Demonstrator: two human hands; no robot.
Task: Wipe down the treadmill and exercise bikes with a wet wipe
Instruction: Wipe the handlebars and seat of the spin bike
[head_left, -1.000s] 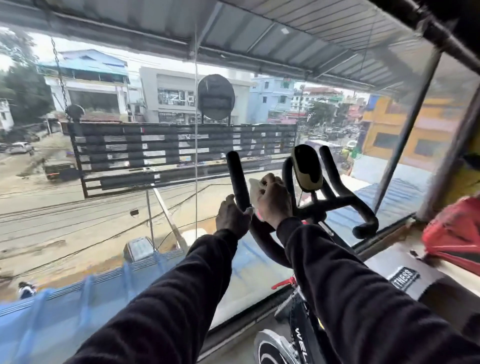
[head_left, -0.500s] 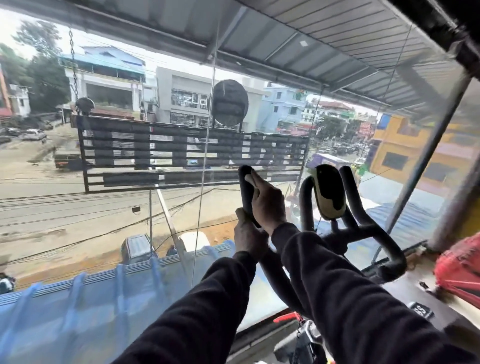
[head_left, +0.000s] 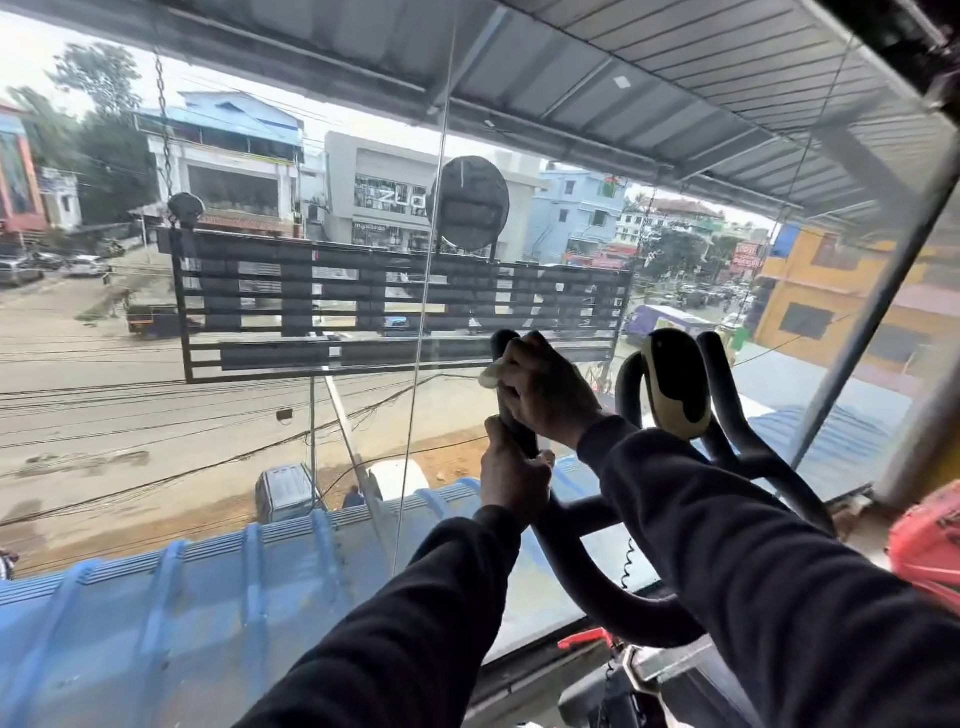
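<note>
An exercise bike's black handlebars (head_left: 613, 592) stand in front of me, with a yellow-and-black console (head_left: 675, 384) between the bars. My right hand (head_left: 545, 389) wraps around the upper part of the left upright grip, pressing a white wet wipe (head_left: 489, 375) against it; only a small edge of the wipe shows. Just below on the same grip, my left hand (head_left: 514, 478) holds the bar with curled fingers. Both arms wear dark sleeves.
A large glass window (head_left: 311, 415) stands just beyond the handlebars, with a dark slatted sign (head_left: 363, 306) hanging outside and a street below. A red object (head_left: 930, 545) lies on the sill at the right. The bike's frame (head_left: 623, 686) continues down at the bottom.
My right hand slid up the left grip with the wipe, from mid-bar to near its top. My left hand stayed on the bar below. The view shifted upward and left.
</note>
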